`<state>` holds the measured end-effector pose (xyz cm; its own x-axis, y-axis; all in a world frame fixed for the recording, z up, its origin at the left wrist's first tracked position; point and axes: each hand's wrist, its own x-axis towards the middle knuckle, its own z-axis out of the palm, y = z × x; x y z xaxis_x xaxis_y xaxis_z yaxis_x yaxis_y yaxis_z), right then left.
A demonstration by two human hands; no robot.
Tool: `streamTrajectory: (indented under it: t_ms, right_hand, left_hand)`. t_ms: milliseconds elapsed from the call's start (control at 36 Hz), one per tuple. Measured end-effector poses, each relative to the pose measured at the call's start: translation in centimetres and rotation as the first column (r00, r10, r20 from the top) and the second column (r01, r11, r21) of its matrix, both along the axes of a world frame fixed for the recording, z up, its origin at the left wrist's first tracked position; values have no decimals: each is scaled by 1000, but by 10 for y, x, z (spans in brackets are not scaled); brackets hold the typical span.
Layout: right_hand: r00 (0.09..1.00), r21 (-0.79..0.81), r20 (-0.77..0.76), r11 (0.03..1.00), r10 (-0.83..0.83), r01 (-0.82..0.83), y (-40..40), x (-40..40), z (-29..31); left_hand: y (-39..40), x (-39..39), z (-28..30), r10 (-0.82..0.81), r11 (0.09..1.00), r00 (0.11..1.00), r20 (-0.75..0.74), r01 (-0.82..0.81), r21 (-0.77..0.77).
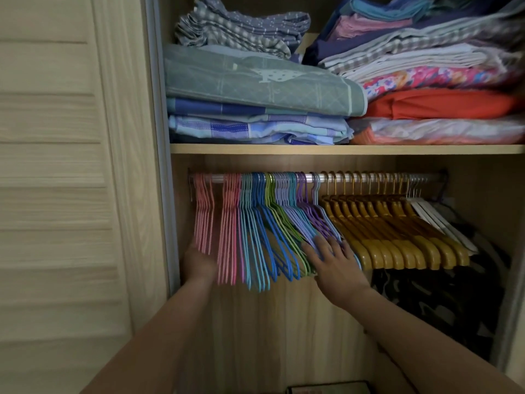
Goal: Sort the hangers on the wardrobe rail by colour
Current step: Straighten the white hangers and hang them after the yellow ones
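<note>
Hangers (301,223) under flat right hand (336,264)

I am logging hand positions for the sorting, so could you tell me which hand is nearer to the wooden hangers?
The right hand: it rests on the purple hangers, right beside the wooden hangers. The left hand is far off, under the pink hangers at the rail's other end.

Gap between pink hangers (204,220) on rail (217,178); elsewhere hangers packed.

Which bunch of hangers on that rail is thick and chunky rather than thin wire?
The mustard-yellow hangers, right of the right hand: broad, solid arms, unlike the thin pink, blue, green and purple ones.
</note>
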<state>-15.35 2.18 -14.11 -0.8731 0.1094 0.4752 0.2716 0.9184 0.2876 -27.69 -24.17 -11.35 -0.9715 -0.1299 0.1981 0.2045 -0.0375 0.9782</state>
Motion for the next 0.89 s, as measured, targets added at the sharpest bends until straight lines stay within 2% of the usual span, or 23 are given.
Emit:
streamTrajectory:
  t_ms: [83,194,250,306,333,361,389,417,472,528,556,639,694,750,806,889]
  right_hand:
    - [1000,-16,21,1000,5,-4,4,3,1]
    - [999,2,30,1000,-9,9,9,9,2]
    - [999,36,33,999,-25,24,9,13,2]
    - [999,50,27,998,-45,43,9,18,4]
    - [999,56,17,997,-45,44,9,19,4]
    - [999,59,16,997,-44,43,10,20,3]
    - [998,61,30,997,-46,44,12,22,2]
    - [997,61,53,997,-51,48,15,24,2]
    - [991,65,99,994,-89,83,21,31,3]
    - [982,54,135,991,-133,126,27,40,8]
    - [978,43,152,989,-143,138,30,44,10]
    - [980,23,166,994,-113,111,36,62,13]
    - [985,22,154,997,-72,70,35,72,11]
    - [988,30,152,999,-36,32,36,83,10]
    - [994,1,108,1000,31,-32,35,92,7]
    - [991,-4,55,993,121,-121,35,99,7]
  left_hand:
    - [0,5,-2,19,985,1000,-15,-21,-173]
    - [-5,9,-2,-43,981,994,-105,22,-192]
    - [-7,11,-4,-23,935,994,-104,-15,-355]
    - [-5,23,-5,34,789,983,-179,-136,-599]
    - [-2,28,-6,37,691,960,-279,-226,-687]
    - [2,29,-9,-23,605,932,-361,-275,-747]
    - [8,31,-10,-126,519,915,-384,-269,-811]
    - [14,32,-11,-250,426,906,-341,-213,-879]
    - [28,39,-12,-424,229,901,-94,7,-973]
    - [39,51,-13,-471,131,875,115,199,-971]
    - [43,60,-12,-478,83,868,135,197,-977]
    - [54,91,-13,-507,-48,859,73,57,-997]
    - [57,110,-19,-528,-61,844,91,69,-996]
    - [57,125,-32,-545,0,837,48,57,-998]
    - [47,135,-46,-543,110,836,-77,-21,-994]
    - [28,152,-59,-456,348,853,-254,-92,-933]
